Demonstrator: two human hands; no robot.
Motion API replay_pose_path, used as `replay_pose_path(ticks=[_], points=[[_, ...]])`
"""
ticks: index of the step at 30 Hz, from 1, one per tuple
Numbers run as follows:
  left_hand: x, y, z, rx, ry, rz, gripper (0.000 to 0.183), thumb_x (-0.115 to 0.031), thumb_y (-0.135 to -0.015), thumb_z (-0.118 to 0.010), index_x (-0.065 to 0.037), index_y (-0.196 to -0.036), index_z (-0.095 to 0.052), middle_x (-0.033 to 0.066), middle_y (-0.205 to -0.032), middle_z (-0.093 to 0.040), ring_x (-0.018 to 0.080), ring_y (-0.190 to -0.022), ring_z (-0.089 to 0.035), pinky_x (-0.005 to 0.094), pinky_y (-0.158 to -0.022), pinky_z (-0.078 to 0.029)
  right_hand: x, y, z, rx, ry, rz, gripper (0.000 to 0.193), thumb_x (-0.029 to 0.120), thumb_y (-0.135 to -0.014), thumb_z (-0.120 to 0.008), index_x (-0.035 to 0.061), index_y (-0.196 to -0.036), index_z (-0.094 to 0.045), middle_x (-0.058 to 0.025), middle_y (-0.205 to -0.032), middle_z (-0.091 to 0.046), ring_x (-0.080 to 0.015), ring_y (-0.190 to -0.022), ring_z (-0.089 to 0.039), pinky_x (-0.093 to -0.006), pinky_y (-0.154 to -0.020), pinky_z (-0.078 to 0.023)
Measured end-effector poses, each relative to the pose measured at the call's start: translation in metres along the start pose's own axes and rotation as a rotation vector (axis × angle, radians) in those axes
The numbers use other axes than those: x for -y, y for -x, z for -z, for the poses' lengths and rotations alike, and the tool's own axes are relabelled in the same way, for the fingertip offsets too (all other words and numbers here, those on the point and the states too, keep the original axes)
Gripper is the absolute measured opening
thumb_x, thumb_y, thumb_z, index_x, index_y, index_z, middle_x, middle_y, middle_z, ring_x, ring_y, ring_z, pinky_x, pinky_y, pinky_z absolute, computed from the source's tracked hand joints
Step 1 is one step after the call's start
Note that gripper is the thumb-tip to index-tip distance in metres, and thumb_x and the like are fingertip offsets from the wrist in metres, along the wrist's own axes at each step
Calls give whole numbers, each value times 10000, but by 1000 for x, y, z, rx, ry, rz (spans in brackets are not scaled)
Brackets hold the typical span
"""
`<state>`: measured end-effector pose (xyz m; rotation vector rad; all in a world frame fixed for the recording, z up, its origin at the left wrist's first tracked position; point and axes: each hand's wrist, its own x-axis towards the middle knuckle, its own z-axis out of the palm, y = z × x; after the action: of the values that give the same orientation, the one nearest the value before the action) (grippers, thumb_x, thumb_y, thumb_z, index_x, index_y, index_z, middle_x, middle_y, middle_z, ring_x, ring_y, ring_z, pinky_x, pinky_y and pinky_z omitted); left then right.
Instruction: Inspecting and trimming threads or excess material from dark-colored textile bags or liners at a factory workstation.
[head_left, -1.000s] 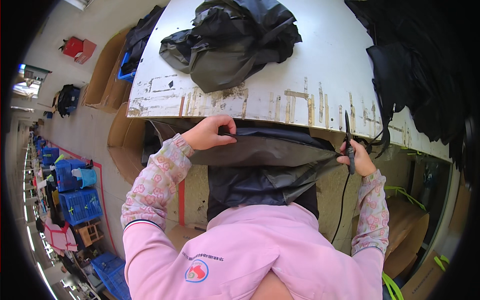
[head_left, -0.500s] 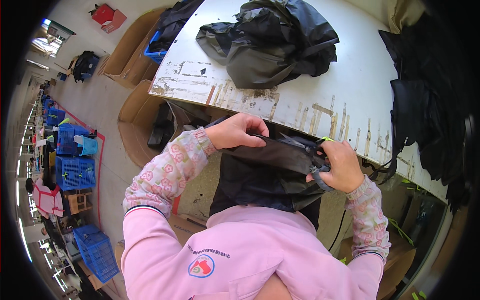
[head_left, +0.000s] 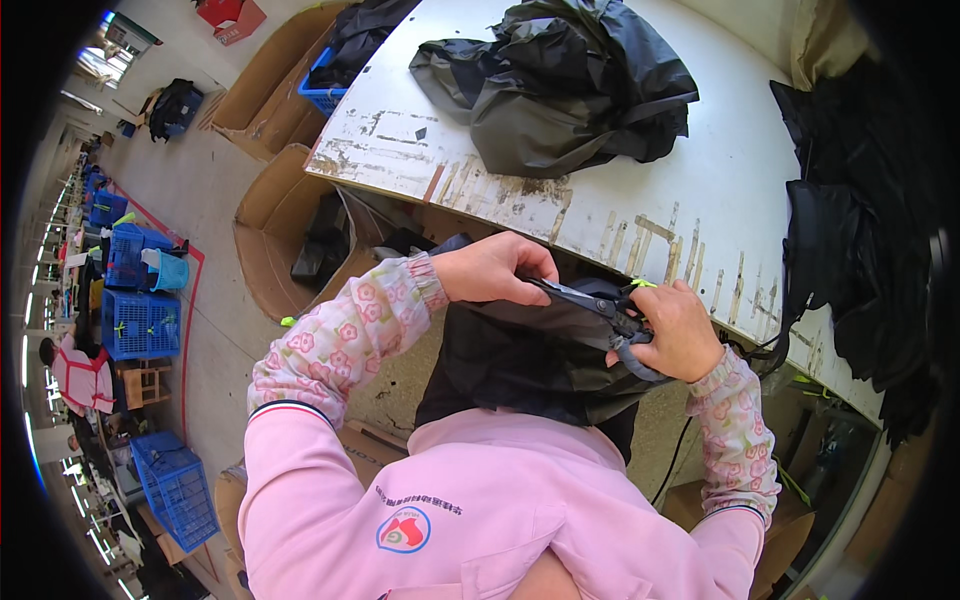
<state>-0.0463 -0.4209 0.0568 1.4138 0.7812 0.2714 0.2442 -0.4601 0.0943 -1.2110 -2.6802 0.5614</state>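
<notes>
My right hand is closed round the grey handles of a pair of scissors, whose blades point left. With thumb and fingers together, my left hand pinches the edge of a thin black fabric piece that hangs over my lap. The blade tips lie along that edge, close to my left fingertips. Whether the blades touch the cloth there, I cannot tell. A bit of yellow-green ribbon shows at my right index finger.
The worn white table stands just beyond my hands, bearing a crumpled heap of black fabric. More dark cloth hangs at its right side. Cardboard boxes stand at its left, and blue crates line the floor further left.
The scissors have come out from behind the fabric edge, their blades now showing in full toward my left fingers. The fabric band between my hands has dropped lower.
</notes>
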Motion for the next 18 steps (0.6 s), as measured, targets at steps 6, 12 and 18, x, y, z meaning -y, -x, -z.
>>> replay_pose_path(ticks=[6, 12, 18], points=[[1, 1, 0, 8, -19, 32, 128, -52, -817, -692, -20, -930, -639, -46, -804, -608, 26, -746, -514, 191, -678, -423, -7, 4, -4, -70, 63, 43, 511, 434, -591, -846, 65, -767, -539, -78, -666, -602, -288, -644, -589, -372, -649, -420], [-3, 4, 12, -14, 21, -42, 125, -49, -826, -691, -18, -930, -629, -39, -862, -616, 32, -808, -529, 197, -736, -434, -32, 23, -14, -115, -192, -286, 493, 321, -584, -881, 31, -793, -542, -136, -662, -551, -354, -659, -546, -367, -661, -442], [-3, -4, 42, -46, 110, -34, 110, -46, -858, -660, -25, -954, -610, -28, -901, -608, 43, -858, -553, 202, -781, -447, -59, 47, -30, -147, -511, -411, 359, 92, -685, -831, 11, -888, -546, -92, -778, -579, -181, -734, -548, -316, -682, -457]])
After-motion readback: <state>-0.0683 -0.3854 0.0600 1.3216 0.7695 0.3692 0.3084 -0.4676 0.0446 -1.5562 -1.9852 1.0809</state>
